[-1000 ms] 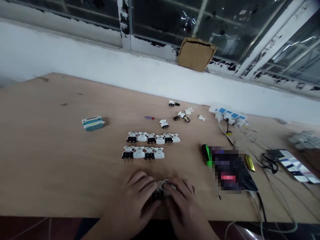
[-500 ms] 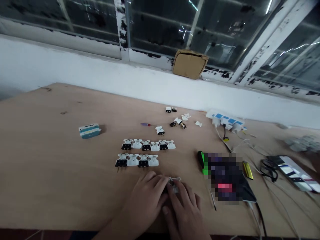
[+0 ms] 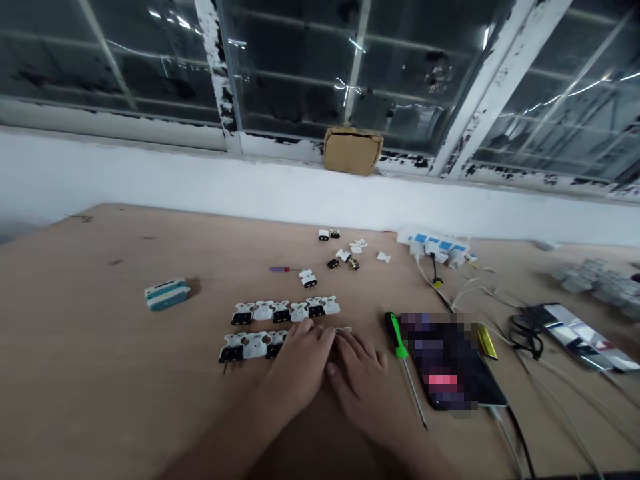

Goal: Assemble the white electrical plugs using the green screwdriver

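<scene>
My left hand and my right hand meet at the near middle of the table, fingers closed together around a small white plastic piece. Only its top edge shows; the fingers hide the rest. Just left, a near row of white and black plug parts has its right end covered by my left hand. Behind it lies a far row of similar parts. Further back stands a white plug with a black pronged face.
A green-handled screwdriver lies right of my hands, beside a phone. A power strip with cables stands by the wall. Loose plug parts, a purple screwdriver, a teal-and-white box and another phone also lie about.
The view has tilted up and shifted right. My hands have moved forward, closer to the rows, and my left hand now covers the near row's right end. The white piece is more hidden.
</scene>
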Available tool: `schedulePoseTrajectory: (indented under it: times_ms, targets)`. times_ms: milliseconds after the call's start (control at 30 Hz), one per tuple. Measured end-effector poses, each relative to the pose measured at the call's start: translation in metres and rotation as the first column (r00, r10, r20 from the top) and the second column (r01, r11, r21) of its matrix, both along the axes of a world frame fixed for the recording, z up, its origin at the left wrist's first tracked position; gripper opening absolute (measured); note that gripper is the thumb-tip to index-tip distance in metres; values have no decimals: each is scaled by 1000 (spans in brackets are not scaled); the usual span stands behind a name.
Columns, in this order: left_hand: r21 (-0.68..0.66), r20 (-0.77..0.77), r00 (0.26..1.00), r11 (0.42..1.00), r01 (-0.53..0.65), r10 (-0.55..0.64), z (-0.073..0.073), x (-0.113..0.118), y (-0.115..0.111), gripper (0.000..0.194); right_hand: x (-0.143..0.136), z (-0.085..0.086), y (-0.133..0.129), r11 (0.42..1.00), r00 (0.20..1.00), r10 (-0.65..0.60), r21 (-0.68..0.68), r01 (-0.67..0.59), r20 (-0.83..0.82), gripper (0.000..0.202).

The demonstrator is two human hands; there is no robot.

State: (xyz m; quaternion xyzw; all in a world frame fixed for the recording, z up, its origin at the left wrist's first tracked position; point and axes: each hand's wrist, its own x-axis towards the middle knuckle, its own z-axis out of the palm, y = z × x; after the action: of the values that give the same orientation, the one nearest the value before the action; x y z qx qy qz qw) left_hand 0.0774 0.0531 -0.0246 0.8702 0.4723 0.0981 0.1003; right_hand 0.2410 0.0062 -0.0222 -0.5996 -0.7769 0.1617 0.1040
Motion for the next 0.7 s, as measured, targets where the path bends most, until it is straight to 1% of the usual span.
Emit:
schedulePoseTrajectory:
  times_ms: [67,167,267,367,467,533,567,600,633,667,700]
  targets:
    - [31,3,1000,999,5,-5,-5,-5,4,27,-2,2,5,1000,999,-6,-24,5,-43,49]
    - [74,-7,1000,997,7,-6,-11,-12,9,21,-5,1,10,998,996,-30,-53,26,-79,47]
    - [93,-21,999,995,27,-25,-12,-18,12,15,-6,0,11,998,996,-23,-56,18,-90,48]
    - [118,-31,998,991,61,-58,-7,-22,11,11,-4,1,7,1000,996,-17,-21,16,-88,48]
    - [171,-13,993,979,114,-113,5,-25,14,13,1,-1,-2,995,996,-25,90,32,-82,46]
    - [197,4,994,975,105,-108,16,-25,27,19,8,-6,-9,985,998,-11,173,21,-60,44]
    - [192,9,997,979,70,-74,22,-25,37,23,12,-10,-12,977,999,0,212,8,-37,42]
    - [165,11,1000,986,0,-2,28,-25,50,26,18,-14,-14,968,1000,-3,252,5,-7,41]
    - [151,5,999,987,-46,46,33,-26,64,29,25,-18,-15,955,999,-26,296,16,28,39]
    - [143,1,997,987,-76,76,37,-26,79,32,33,-22,-15,938,995,-80,343,55,60,38]
    - [130,-5,995,986,-101,102,39,-26,94,34,41,-26,-14,913,983,-163,392,118,84,36]
